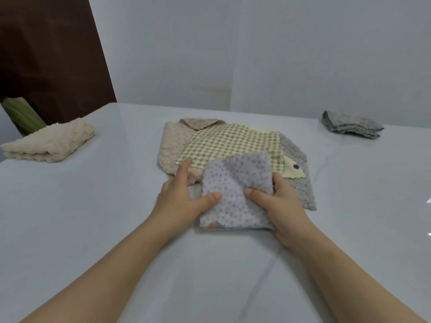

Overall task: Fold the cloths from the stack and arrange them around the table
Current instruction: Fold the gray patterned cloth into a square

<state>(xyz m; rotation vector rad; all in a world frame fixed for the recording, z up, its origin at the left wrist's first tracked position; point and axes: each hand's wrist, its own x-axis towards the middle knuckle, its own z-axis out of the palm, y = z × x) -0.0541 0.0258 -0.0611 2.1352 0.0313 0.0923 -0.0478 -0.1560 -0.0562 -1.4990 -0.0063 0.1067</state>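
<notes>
Left hand [180, 199] and right hand [282, 202], thumbs atop, around dotted grey cloth [233, 180].

Both hands, left hand [184, 194] and right hand [277, 199], gripped a grey dotted cloth [235, 194] over the stack [233, 141] on the pale surface [93, 217], thumbs pressing on top.

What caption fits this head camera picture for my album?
Left hand and right hand hold a dotted cloth by the stack; a cream folded cloth and a grey folded cloth lie farther off.
</notes>
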